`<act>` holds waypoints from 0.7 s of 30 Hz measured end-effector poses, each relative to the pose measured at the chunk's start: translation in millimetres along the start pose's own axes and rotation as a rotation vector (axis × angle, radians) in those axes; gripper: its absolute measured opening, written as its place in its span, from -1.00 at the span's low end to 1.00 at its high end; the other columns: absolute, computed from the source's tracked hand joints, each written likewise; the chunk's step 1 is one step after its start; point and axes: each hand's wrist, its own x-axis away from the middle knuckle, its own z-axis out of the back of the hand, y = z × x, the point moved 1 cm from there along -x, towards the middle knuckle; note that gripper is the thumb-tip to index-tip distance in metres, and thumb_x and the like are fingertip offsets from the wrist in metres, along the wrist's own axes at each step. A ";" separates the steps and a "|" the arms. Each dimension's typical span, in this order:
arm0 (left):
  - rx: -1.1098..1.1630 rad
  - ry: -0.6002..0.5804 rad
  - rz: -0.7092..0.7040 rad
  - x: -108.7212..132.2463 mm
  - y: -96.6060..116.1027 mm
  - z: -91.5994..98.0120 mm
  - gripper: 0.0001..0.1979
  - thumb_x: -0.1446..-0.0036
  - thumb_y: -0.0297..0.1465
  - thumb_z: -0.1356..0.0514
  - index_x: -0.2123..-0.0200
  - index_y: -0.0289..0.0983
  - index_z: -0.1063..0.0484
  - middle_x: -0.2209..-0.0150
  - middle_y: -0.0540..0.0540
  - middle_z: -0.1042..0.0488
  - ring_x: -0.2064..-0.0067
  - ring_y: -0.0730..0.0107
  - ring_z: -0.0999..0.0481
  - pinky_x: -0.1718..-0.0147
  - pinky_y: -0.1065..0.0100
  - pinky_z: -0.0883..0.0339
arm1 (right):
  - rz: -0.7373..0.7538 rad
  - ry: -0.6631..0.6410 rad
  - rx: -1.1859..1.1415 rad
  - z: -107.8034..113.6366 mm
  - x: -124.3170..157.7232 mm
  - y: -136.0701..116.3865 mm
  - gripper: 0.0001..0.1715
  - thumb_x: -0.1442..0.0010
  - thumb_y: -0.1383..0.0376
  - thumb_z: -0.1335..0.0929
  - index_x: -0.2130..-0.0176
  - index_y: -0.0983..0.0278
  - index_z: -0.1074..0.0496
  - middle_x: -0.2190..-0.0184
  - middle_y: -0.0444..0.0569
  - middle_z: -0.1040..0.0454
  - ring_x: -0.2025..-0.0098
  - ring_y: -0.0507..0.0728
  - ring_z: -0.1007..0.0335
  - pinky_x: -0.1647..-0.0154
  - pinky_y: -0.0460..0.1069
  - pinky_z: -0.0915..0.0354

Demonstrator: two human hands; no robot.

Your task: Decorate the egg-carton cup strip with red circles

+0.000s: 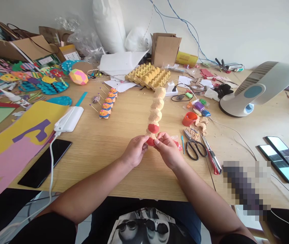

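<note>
A long bumpy strip of egg carton cups (155, 116) points away from me, pale yellow at its far end and red on the two nearest cups. My left hand (137, 149) pinches its near end from the left. On the other side, my right hand (168, 149) has thumb and fingers closed on the same red end. An orange and blue row of cups with pins (108, 103) stands to the left. Right of my hands lie black-handled scissors (196, 145), a red cutter knife (213, 157), a red clay tub (190, 118) and bagged coloured clay (199, 105).
Yellow egg trays (146, 75) and a cardboard box (165, 50) stand at the back. Coloured sheets (19, 132), a black phone (45, 164) and a white power bank (69, 119) lie left. A white fan (251, 89) stands right, near two phones (280, 162).
</note>
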 end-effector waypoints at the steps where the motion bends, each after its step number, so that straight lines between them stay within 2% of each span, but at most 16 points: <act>1: 0.001 -0.013 0.009 0.4 0.1 0.3 -0.65 -0.02 -0.17 -0.43 0.51 -0.31 -0.46 0.53 0.05 -0.23 0.47 0.54 -0.09 0.52 0.43 0.02 | -0.001 0.004 -0.004 0.6 -0.1 -0.4 -0.55 -0.01 0.14 -0.64 0.31 0.18 -0.39 0.36 -0.21 -0.44 0.26 0.04 -0.35 0.14 -0.03 -0.26; 5: 0.000 -0.103 0.034 2.4 0.7 1.1 -0.60 -0.04 -0.09 -0.43 0.44 -0.32 -0.50 0.46 0.01 -0.29 0.42 0.53 -0.19 0.50 0.45 -0.01 | -0.009 0.030 -0.006 3.7 -1.0 -4.0 -0.55 -0.03 0.12 -0.63 0.31 0.17 -0.38 0.35 -0.20 -0.48 0.27 0.05 -0.37 0.16 -0.03 -0.27; 8: 0.001 -0.143 0.068 2.8 1.1 0.2 -0.59 0.03 -0.09 -0.48 0.42 -0.32 -0.53 0.45 0.00 -0.32 0.41 0.52 -0.20 0.50 0.45 -0.02 | -0.007 0.026 0.013 4.3 -1.6 -5.0 -0.54 -0.03 0.11 -0.63 0.31 0.16 -0.36 0.36 -0.19 -0.48 0.28 0.06 -0.38 0.17 -0.02 -0.28; 11: 0.036 -0.130 0.140 1.6 0.8 -0.8 -0.61 0.11 -0.15 -0.53 0.40 -0.32 -0.54 0.45 0.01 -0.34 0.43 0.54 -0.18 0.53 0.46 0.00 | 0.006 0.018 0.027 3.8 -1.2 -4.3 -0.53 0.00 0.12 -0.64 0.31 0.17 -0.37 0.37 -0.19 -0.47 0.29 0.06 -0.37 0.18 -0.02 -0.29; 14: 0.094 -0.099 0.156 0.2 0.6 -0.4 -0.64 0.15 -0.23 -0.54 0.44 -0.32 -0.51 0.47 0.04 -0.30 0.46 0.58 -0.13 0.55 0.49 0.01 | -0.044 0.023 -0.035 3.8 0.1 -3.4 -0.55 -0.02 0.12 -0.63 0.30 0.16 -0.38 0.37 -0.21 -0.46 0.29 0.04 -0.38 0.18 -0.03 -0.30; 17: 0.128 -0.102 0.148 0.0 -0.6 1.5 -0.69 0.12 -0.26 -0.52 0.42 -0.31 -0.53 0.45 0.04 -0.31 0.45 0.58 -0.16 0.54 0.50 -0.04 | -0.097 0.012 -0.097 4.0 1.2 -3.1 -0.57 -0.04 0.15 -0.62 0.28 0.15 -0.37 0.35 -0.22 -0.48 0.30 0.04 -0.42 0.16 -0.03 -0.31; 21: 0.163 -0.167 0.148 1.8 -1.9 2.4 -0.69 0.04 -0.22 -0.50 0.35 -0.30 -0.55 0.36 -0.01 -0.40 0.37 0.54 -0.26 0.52 0.50 -0.08 | -0.066 -0.007 -0.109 3.3 0.7 -3.0 -0.57 -0.05 0.17 -0.62 0.28 0.16 -0.36 0.36 -0.22 -0.49 0.32 0.04 -0.43 0.16 -0.02 -0.33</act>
